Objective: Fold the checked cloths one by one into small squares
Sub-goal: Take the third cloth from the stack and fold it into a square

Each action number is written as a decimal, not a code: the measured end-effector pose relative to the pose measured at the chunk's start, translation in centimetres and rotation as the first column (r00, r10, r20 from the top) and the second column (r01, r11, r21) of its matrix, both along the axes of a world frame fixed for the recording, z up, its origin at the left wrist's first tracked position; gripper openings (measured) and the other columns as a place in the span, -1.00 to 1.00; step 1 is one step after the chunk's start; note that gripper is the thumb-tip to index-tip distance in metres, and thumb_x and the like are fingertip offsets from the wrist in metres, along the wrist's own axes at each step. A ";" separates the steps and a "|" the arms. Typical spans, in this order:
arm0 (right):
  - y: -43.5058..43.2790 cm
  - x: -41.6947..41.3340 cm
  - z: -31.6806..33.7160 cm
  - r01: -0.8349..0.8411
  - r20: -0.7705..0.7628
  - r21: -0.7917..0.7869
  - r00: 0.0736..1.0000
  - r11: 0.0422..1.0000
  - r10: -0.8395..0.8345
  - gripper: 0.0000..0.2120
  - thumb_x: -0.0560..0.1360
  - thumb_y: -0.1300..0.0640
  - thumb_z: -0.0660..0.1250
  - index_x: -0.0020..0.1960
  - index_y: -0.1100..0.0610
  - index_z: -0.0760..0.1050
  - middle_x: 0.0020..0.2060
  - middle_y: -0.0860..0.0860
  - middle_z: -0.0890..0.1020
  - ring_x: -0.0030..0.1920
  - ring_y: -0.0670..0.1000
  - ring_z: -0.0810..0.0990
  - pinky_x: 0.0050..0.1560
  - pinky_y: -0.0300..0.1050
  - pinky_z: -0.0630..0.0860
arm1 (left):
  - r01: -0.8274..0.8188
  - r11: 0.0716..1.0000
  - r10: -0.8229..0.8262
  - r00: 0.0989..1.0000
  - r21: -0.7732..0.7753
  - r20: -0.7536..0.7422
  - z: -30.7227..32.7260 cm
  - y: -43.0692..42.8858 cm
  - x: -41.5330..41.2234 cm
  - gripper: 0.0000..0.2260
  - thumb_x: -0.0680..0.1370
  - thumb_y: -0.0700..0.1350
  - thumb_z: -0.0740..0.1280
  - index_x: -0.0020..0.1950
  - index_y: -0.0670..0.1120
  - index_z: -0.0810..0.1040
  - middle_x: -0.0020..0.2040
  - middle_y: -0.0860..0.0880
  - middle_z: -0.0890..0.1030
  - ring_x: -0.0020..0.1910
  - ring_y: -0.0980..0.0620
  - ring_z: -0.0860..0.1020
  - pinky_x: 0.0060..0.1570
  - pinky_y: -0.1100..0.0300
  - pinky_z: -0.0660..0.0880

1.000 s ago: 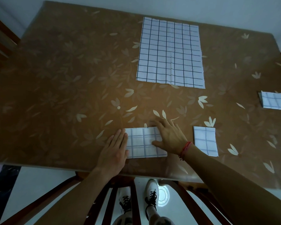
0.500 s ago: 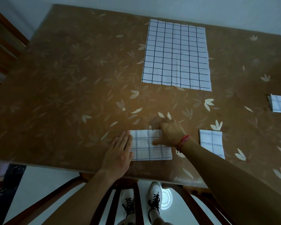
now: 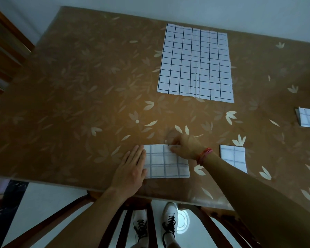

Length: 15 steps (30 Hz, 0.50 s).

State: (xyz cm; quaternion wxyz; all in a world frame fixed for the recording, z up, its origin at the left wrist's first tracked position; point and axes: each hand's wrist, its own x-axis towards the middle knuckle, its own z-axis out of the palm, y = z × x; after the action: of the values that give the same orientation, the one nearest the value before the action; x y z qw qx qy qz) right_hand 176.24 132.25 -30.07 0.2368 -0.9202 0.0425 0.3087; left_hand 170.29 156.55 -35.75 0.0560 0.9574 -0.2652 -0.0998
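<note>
Under right hand (image 3: pixel 186 146), cloth (image 3: pixel 166 161) corner.

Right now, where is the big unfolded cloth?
In the head view the unfolded cloth lies flat at the far side of the table, right of centre, well beyond the half-folded cloth under the hands.

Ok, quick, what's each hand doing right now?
Left hand: open, flat on the half-folded white checked cloth.
Right hand: closed, pinching that cloth's far edge.

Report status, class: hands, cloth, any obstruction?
Left hand flat on the folded cloth's left edge. Right hand pinching its far edge. Nothing in the way.
</note>
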 end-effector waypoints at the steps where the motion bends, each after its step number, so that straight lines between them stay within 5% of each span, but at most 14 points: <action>1: -0.1 -0.1 0.0 0.016 0.002 0.008 1.000 1.000 -0.016 -0.86 0.53 0.06 0.32 -0.01 0.08 0.62 -0.18 -0.05 0.58 -0.12 -0.03 0.53 -0.14 -0.18 0.44 | -0.004 1.000 0.004 1.000 -0.018 -0.006 0.0 0.0 0.0 -0.44 0.59 0.07 -0.02 0.52 -0.19 0.19 0.55 -0.13 0.14 0.54 -0.04 0.04 0.46 0.01 0.03; 5: -0.6 -0.8 0.2 0.089 0.046 0.069 0.995 0.994 -0.092 -0.87 0.51 0.08 0.35 -0.01 0.09 0.64 -0.17 -0.04 0.61 -0.11 -0.02 0.58 -0.18 -0.21 0.45 | -0.027 0.993 0.024 0.999 -0.117 -0.031 0.4 -0.2 0.0 -0.45 0.59 0.06 -0.06 0.53 -0.17 0.15 0.57 -0.09 0.06 0.55 0.01 -0.07 0.50 0.03 -0.03; 10: -1.7 -2.9 0.4 0.318 0.079 0.196 0.938 0.928 -0.338 -0.92 0.47 0.06 0.41 -0.13 0.07 0.63 -0.25 -0.07 0.63 -0.23 -0.14 0.56 -0.30 -0.35 0.41 | -0.021 0.970 0.015 1.000 -0.241 -0.026 1.2 -0.8 -0.9 -0.49 0.59 0.00 0.01 0.51 -0.15 0.23 0.54 -0.08 0.19 0.55 0.03 0.03 0.49 0.03 0.04; 15: -1.6 -6.0 -0.2 0.613 -0.064 0.353 0.770 0.707 -0.635 -0.94 0.39 0.12 0.48 -0.20 0.11 0.65 -0.21 0.07 0.69 -0.17 0.08 0.68 -0.17 0.06 0.67 | 0.020 0.945 -0.020 1.000 -0.326 0.003 1.6 -1.2 -2.2 -0.47 0.51 -0.12 0.35 0.46 -0.17 0.33 0.46 -0.11 0.36 0.49 -0.01 0.23 0.43 -0.02 0.24</action>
State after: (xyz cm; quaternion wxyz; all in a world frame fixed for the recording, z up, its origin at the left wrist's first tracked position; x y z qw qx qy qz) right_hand 170.27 130.65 -30.22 0.4897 -0.8023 0.2874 0.1840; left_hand 168.04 155.36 -34.12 0.2122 0.9323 -0.2876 -0.0552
